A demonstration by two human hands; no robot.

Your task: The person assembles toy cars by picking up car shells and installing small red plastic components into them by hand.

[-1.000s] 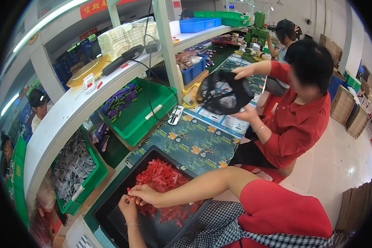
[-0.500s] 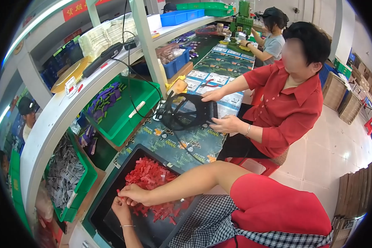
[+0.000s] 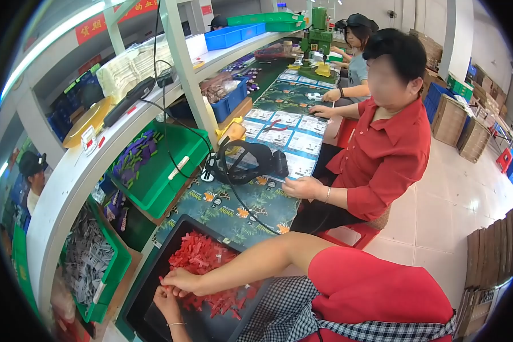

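Observation:
A black tray [image 3: 132, 296] stands at the lower middle, with a heap of small red plastic pieces [image 3: 196, 251] in it. Over its left part my right hand [image 3: 182, 281] pinches a small red piece [image 3: 163, 281]. Just below and touching it, my left hand [image 3: 166, 301] has its fingers closed at the same piece. How much of the piece lies between the left fingers is hidden.
Beyond the tray, a black strapped headgear [image 3: 248, 162] with a cable lies on the patterned mat [image 3: 225, 205]. A co-worker in red [image 3: 382, 148] sits at right. Green bins [image 3: 179, 165] of purple and grey parts [image 3: 88, 259] stand left, beneath a white shelf [image 3: 68, 188].
The co-worker has lowered the black headgear onto the bench and let go of it. My hands stay together at the red piece; the whole view has shifted a little.

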